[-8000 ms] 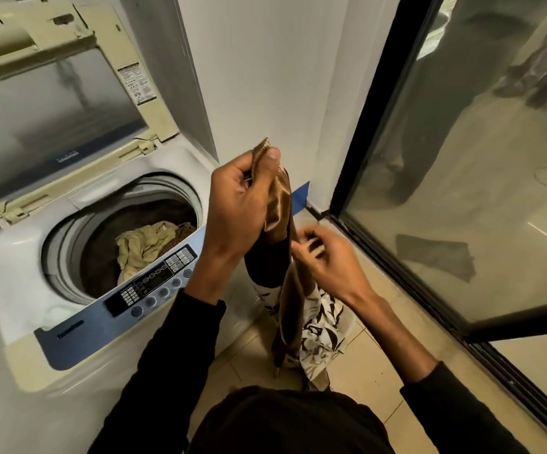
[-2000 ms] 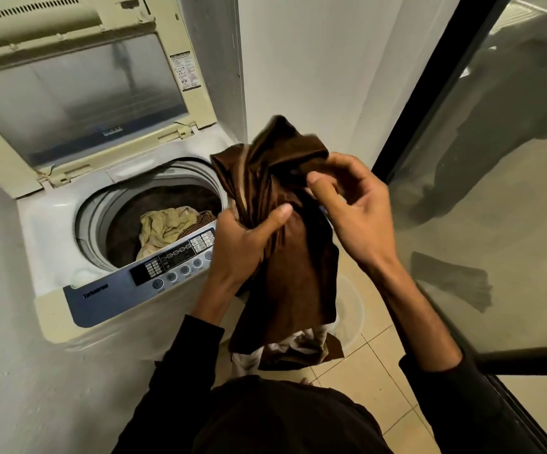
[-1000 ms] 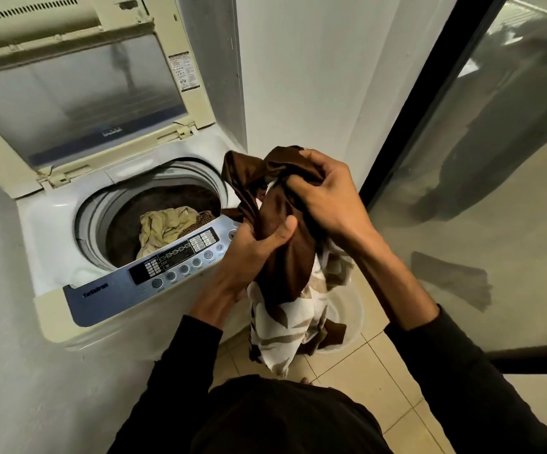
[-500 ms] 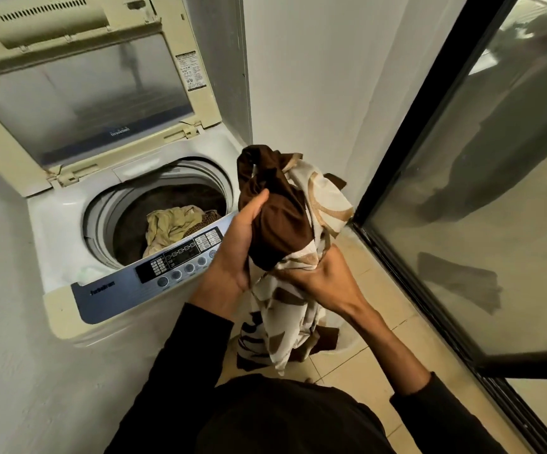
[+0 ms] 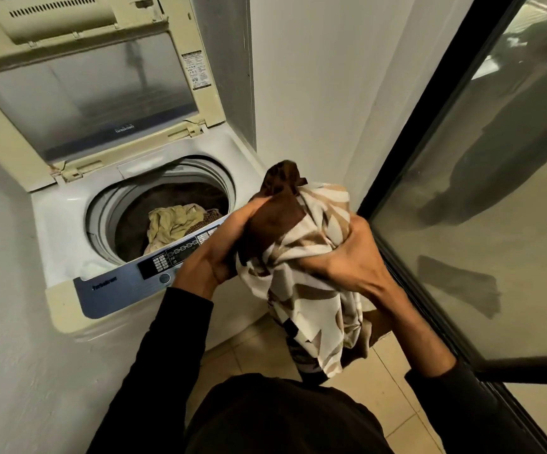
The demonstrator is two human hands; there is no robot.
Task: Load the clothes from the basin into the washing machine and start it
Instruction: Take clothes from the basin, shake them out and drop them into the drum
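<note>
A bunched garment (image 5: pixel 301 257), dark brown on one side and white with tan leaf shapes on the other, hangs between my hands just right of the washing machine (image 5: pixel 69 224). My left hand (image 5: pixel 216 250) grips its brown part over the blue control panel (image 5: pixel 128 283). My right hand (image 5: pixel 350 253) grips the patterned part from the right. The machine's lid (image 5: pixel 85 86) stands up and the drum (image 5: pixel 167 208) holds a yellowish cloth (image 5: pixel 170 221). The basin is hidden behind the hanging garment.
A white wall (image 5: pixel 314 77) rises behind the garment. A black-framed glass door (image 5: pixel 478 191) runs along the right. Beige floor tiles (image 5: pixel 364 388) lie below my arms, and the machine stands against a wall on the left.
My hands have gathered the garment into a tighter bundle, with more of the white patterned side showing. My right hand has shifted up to the bundle's right side. The view has moved closer.
</note>
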